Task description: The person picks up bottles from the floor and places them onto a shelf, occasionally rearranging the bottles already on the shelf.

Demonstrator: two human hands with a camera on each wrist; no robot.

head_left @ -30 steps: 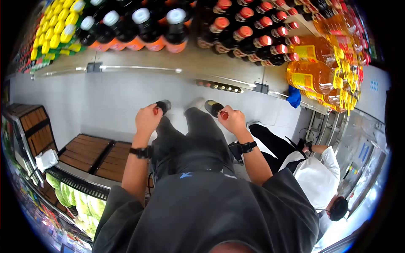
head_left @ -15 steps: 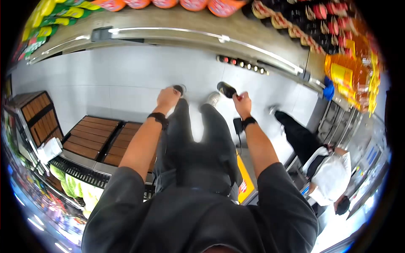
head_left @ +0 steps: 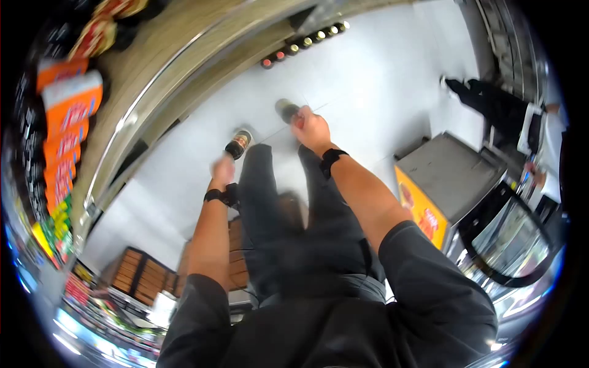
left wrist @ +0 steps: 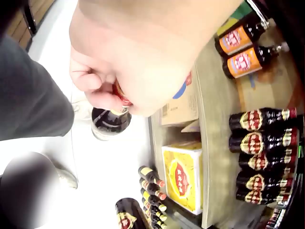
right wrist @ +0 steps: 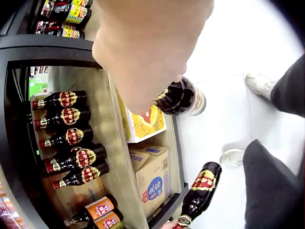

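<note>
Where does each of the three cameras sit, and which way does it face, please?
Head: on the head, facing down at the floor; both arms, legs, left hand, right hand.
Left wrist: looks past the left hand's grip on a dark bottle to the shelves.
Right wrist: looks past the right hand at its bottle.
Both wrist views share the yellow box.

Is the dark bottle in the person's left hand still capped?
Capped, it seems: the left hand pinches the dark bottle by a red cap.
</note>
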